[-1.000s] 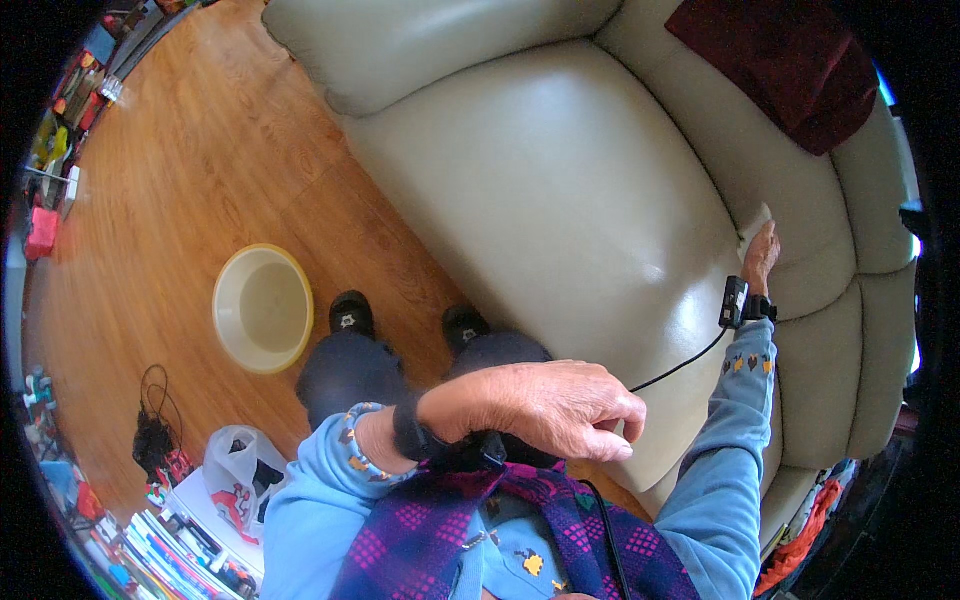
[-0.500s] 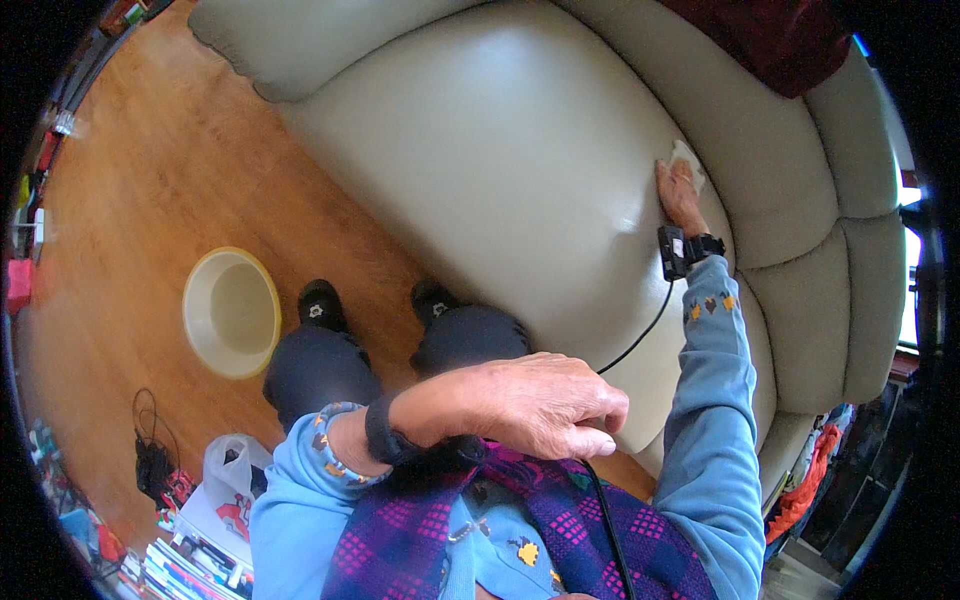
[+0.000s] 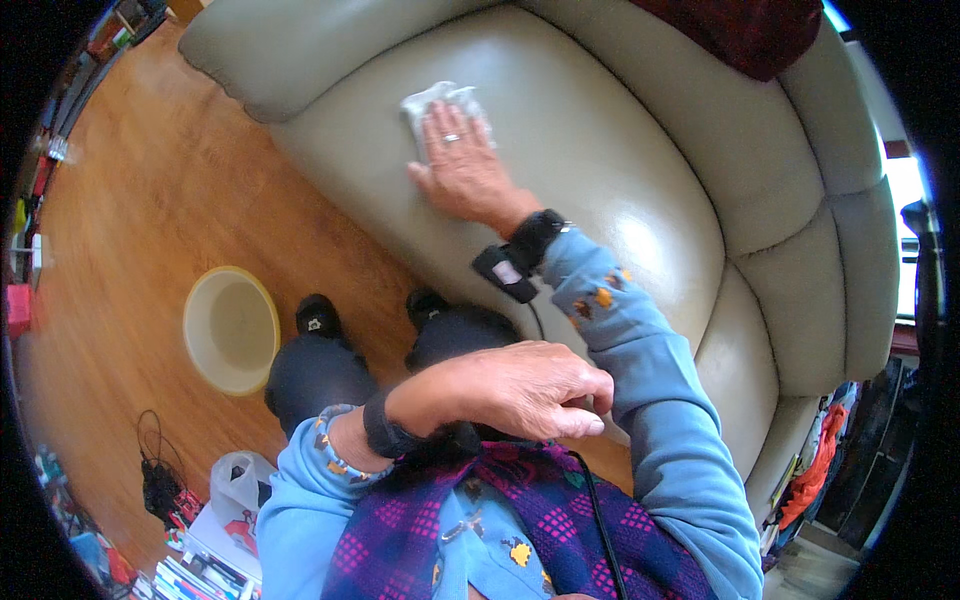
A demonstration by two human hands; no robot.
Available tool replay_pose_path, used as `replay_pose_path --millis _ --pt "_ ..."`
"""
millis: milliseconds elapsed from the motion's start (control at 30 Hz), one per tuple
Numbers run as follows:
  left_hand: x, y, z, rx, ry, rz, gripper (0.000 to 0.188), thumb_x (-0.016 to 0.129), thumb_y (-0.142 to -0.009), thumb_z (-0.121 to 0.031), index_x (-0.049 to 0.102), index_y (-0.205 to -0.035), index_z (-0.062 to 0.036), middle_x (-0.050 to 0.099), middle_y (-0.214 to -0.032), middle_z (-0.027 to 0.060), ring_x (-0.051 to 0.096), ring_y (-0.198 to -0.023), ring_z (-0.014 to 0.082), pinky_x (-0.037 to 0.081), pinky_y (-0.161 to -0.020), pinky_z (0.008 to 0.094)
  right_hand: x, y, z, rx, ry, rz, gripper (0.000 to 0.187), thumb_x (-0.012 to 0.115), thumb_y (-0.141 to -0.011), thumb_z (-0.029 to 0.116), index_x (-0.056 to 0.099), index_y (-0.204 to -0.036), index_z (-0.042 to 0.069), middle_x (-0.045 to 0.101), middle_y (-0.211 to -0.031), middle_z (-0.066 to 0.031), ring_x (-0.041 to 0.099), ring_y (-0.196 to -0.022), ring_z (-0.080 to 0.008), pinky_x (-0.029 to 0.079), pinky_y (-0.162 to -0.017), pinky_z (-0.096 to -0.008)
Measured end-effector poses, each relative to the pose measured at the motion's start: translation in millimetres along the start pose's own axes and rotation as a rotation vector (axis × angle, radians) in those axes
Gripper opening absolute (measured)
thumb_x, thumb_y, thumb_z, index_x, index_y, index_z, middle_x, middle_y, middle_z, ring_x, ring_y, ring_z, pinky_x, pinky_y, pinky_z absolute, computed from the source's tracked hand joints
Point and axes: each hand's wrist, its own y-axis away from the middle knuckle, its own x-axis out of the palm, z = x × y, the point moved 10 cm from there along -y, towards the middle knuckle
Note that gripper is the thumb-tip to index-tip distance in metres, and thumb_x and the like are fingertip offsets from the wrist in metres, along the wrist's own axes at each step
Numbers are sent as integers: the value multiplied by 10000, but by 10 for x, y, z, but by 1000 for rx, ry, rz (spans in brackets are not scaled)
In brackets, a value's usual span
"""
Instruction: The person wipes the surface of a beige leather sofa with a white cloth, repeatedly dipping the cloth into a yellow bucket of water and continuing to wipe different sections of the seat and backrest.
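My right hand [image 3: 463, 170] lies over a crumpled white cloth [image 3: 414, 110], pressing it against the pale grey-beige sofa seat [image 3: 540, 90] toward its front left. The cloth's edges stick out past the fingertips, and a ring shows on one finger. A black wristband with a small black cabled box [image 3: 505, 272] sits at that wrist. My left hand [image 3: 520, 390] hangs in front of my body, its fingers curled in and the thumb close to them. Nothing shows in it, though the palm side is hidden.
A round cream basin [image 3: 232, 330] stands on the wooden floor [image 3: 150, 230] to the left of my feet. A plastic bag [image 3: 238, 485], books and a dark cable lie at the lower left. A dark red cloth [image 3: 745, 30] drapes over the sofa back [image 3: 770, 190].
My right hand has swept the cloth from near the backrest leftward and a little up, across the seat toward its front left. My left hand has barely moved.
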Motion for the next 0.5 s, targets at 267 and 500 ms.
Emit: replay_pose_path --millis 267,500 --pt "-11 30 -100 81 -3 60 280 602 -951 -266 601 -1090 -23 622 -803 128 604 -696 240 479 -642 354 19 -5 629 -106 -172 7 745 374 -996 479 270 -1482 -76 232 -1569 -267 182 -1478 -396 95 -1194 -550" --pt "-301 167 -216 -21 111 68 351 662 -894 -197 619 -1176 8 631 -845 98 609 -766 183 497 -710 308 13 -4 632 -64 -1208 207 477 395 -1023 370 577 -1302 29 567 -1333 -219 518 -1241 -350 372 -1084 -427"
